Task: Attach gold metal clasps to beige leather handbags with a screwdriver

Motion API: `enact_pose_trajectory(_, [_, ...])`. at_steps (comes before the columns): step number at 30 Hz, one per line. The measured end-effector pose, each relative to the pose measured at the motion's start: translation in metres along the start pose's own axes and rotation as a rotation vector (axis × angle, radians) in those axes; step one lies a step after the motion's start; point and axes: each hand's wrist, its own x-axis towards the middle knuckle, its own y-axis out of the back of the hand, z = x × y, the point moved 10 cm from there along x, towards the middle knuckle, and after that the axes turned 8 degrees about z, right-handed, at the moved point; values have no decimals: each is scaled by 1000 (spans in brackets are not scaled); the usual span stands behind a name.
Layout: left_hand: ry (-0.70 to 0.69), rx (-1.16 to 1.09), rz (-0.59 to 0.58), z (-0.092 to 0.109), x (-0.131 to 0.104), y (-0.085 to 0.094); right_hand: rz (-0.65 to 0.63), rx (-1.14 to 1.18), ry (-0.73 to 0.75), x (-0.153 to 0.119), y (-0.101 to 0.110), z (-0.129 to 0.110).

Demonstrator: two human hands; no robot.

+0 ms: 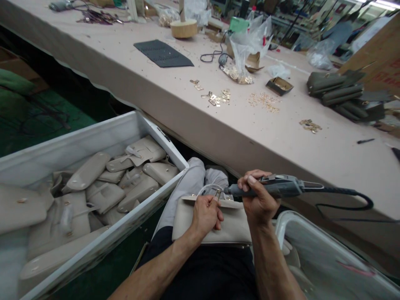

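A beige handbag [233, 221] lies across my lap, its flap toward the table. My left hand [206, 214] rests over the bag, thumb and fingers pinching a small gold metal plate [218, 193] that sticks up at the flap's edge. From the right, my right hand [259, 193] is wrapped round a corded electric screwdriver [283, 186] held nearly level. Its tip points left, close to the metal plate; whether they touch I cannot tell. A pale handle loop arches behind the plate.
At left a white bin [93, 121] holds several beige bags [104, 196]; another bin [286, 218] stands right. On the table [175, 96] lie gold plates [217, 98], tiny screws [265, 101], a black sheet [163, 53], a small box [279, 85] and dark green bag pieces [340, 93].
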Motion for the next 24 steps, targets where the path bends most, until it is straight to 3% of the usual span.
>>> enact_pose_trajectory(12, [-64,-73,-61,3,-6,-2,-449,-454,94,-18,-50,-3])
enact_pose_trajectory(18, [-91,-52,-84,5,-5,1,-398,-399,32,-14,-52,-1])
enact_pose_trajectory(24, [-137,195,-19,11,-4,9,-360,-424,-150,-10,-44,17])
